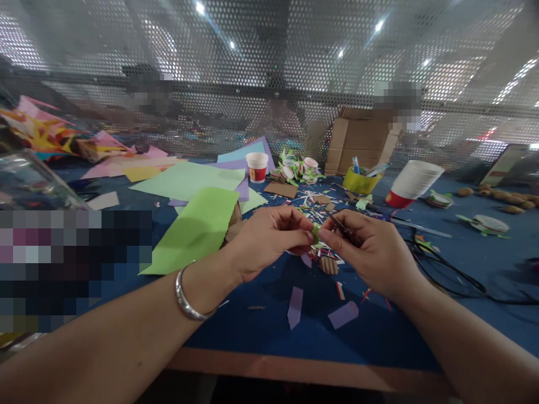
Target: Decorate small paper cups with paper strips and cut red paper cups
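Over the middle of the blue table, my left hand (pixel 275 235) pinches a small green paper piece (pixel 315 232). My right hand (pixel 373 247) is closed around dark scissors (pixel 340 225), whose blades point up and to the left. The right thumb and fingertip also meet the edge of the green piece. Most of that piece is hidden by fingers. Beneath the hands lie many paper scraps (pixel 305 203) and a bit of corrugated cardboard (pixel 328 265). Two purple paper pieces, one pointed (pixel 295 307) and one rounded (pixel 343 315), lie closer to me.
Left of my hands is a large green sheet (pixel 196 230), with more coloured sheets behind. Paper cups (pixel 256 167), a stacked cup pile (pixel 415 182), a yellow pen holder (pixel 361 180) and cardboard (pixel 360 143) stand farther back. A black cable (pixel 452 275) curls at right.
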Demonstrator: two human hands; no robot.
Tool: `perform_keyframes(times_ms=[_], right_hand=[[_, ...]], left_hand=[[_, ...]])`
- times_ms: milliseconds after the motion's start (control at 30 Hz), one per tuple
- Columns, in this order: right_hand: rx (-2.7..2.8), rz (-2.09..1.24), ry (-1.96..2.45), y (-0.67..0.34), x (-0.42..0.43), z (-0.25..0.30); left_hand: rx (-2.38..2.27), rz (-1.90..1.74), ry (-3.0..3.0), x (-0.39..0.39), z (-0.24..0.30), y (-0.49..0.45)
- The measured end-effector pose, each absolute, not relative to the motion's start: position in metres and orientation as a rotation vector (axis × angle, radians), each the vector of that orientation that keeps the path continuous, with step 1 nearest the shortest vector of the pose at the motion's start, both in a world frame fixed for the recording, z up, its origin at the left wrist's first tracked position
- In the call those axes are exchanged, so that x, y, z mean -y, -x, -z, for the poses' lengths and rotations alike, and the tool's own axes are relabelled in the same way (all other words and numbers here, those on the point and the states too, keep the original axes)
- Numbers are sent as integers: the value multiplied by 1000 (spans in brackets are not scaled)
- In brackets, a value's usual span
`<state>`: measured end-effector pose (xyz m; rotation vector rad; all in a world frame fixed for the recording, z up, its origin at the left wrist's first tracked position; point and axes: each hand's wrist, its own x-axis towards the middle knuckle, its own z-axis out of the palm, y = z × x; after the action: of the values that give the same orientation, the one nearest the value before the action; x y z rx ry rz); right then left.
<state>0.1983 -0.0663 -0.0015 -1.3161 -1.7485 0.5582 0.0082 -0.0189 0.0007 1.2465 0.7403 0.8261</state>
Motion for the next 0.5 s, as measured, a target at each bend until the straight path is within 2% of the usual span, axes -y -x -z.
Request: perform_keyframes(times_ms=[500], right_hand=[[1949,-324,1314,-202,70,12]], left_hand=[[-803,-770,-913,19,-3,-11]])
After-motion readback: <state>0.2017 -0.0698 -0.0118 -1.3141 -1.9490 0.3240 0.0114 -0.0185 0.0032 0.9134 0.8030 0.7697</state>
